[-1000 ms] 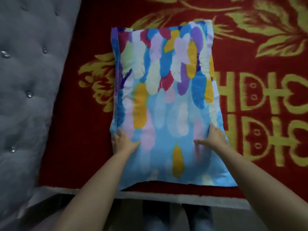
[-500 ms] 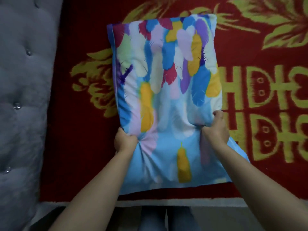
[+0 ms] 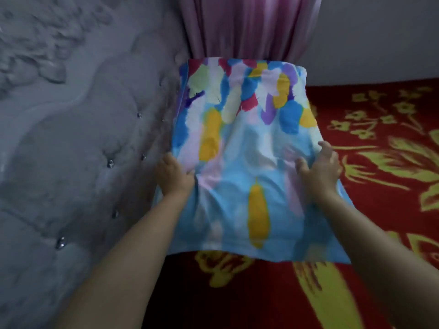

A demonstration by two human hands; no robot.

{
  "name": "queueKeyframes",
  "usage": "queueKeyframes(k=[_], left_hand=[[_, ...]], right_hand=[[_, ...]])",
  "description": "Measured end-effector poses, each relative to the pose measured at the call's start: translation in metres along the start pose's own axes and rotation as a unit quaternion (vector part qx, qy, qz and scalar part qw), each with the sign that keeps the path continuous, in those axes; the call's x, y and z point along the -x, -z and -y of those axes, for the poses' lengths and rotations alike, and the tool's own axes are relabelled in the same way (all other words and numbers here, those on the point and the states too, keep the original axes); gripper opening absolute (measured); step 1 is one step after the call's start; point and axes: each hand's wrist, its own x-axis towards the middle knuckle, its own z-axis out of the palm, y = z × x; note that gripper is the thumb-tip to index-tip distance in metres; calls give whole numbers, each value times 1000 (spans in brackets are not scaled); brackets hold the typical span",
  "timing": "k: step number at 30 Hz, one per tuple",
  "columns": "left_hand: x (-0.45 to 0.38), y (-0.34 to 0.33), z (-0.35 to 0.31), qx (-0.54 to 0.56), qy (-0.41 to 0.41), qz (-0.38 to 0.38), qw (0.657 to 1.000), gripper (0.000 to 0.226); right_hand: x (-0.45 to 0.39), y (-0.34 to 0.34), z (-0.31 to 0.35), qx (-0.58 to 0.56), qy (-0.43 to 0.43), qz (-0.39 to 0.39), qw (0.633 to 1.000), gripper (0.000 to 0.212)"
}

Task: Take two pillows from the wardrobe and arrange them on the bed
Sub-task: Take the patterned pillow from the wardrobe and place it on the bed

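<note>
A pillow point(image 3: 240, 148) in a light-blue cover with many-coloured feather shapes is held up off the bed point(image 3: 370, 176), its far end raised toward the curtain. My left hand point(image 3: 172, 175) grips its left edge, close to the grey headboard. My right hand point(image 3: 319, 170) holds its right side with the fingers partly spread over the fabric. The cover's loose near end hangs over the red bedspread. No second pillow is in sight.
A grey tufted headboard point(image 3: 78, 148) with shiny studs fills the left side. A pink curtain point(image 3: 247, 27) hangs behind the pillow, with a pale wall point(image 3: 380, 36) to its right. The bedspread is red with yellow-green floral patterns.
The pillow has been lifted from lying flat on the bedspread and carried toward the headboard. My view has swung upward, so the curtain and wall now show.
</note>
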Motion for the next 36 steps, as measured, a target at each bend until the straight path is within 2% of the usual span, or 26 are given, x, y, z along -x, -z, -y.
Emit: queueKeyframes(k=[2, 4, 6, 9, 13, 17, 20, 26, 30, 36], left_hand=[[-49, 7, -8, -84, -82, 6, 993, 74], [-65, 0, -16, -137, -135, 19, 981, 71], [-55, -19, -17, -153, -166, 65, 972, 62], [-20, -47, 5, -172, -183, 144, 957, 51], [15, -62, 52, -195, -145, 231, 942, 43], [40, -62, 79, -202, -111, 270, 935, 47], [52, -60, 84, -202, -121, 270, 934, 46], [51, -75, 81, -176, -128, 260, 941, 46], [35, -127, 88, -139, -97, 263, 950, 52], [9, -253, 94, -116, -49, 265, 956, 68]], right_hand=[[-25, -16, 23, 42, 10, 67, 997, 68], [-16, -38, 29, 68, 58, 133, 987, 67], [15, -60, 20, 79, 97, 212, 969, 59], [58, -83, -5, 113, 114, 319, 934, 49], [84, -92, -31, 135, 97, 392, 905, 40], [95, -89, -43, 146, 85, 389, 906, 34], [99, -85, -45, 166, 81, 396, 899, 32], [76, -86, -55, 228, 65, 359, 903, 30], [48, -107, -79, 303, 62, 340, 888, 35], [-13, -167, -134, 357, 54, 287, 888, 39]])
